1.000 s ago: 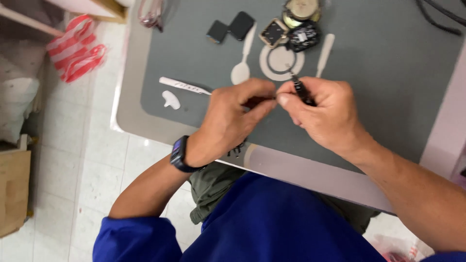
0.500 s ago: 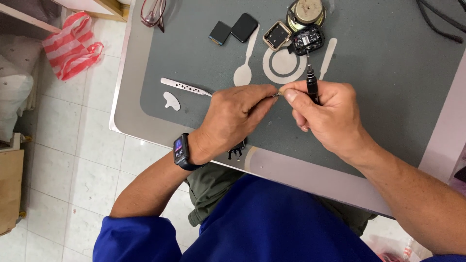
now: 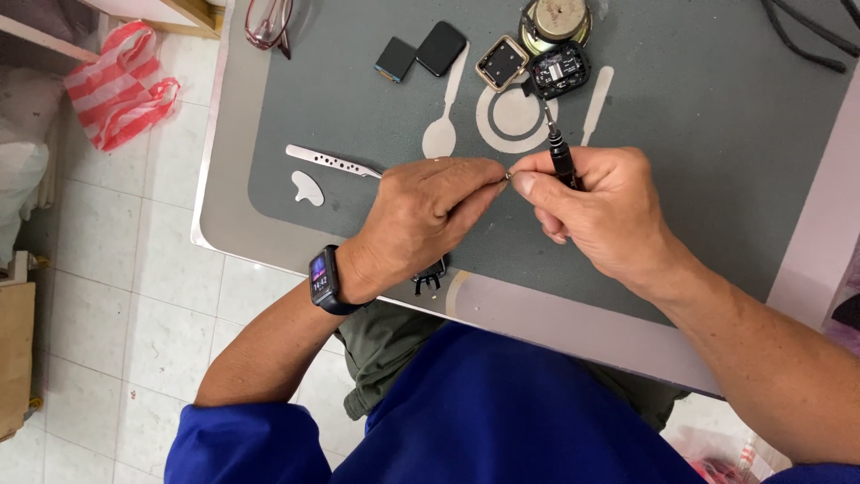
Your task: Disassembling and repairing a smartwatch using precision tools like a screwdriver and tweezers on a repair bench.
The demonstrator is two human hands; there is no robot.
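Screwdriver [image 3: 561, 158] upright in right hand [image 3: 598, 208]; left hand [image 3: 421, 220] fingertips pinching beside it.

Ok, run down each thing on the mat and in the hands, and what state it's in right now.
Left hand: fingertips pinched together, meeting the right hand's.
Right hand: closed round a small black screwdriver, tip pointing away.
Square watch case: opened, insides showing.
Black circuit module: out, lying bare.
Two dark square parts: flat, side by side.
Glasses: folded, at the mat's edge.
Tweezers: lying unused.
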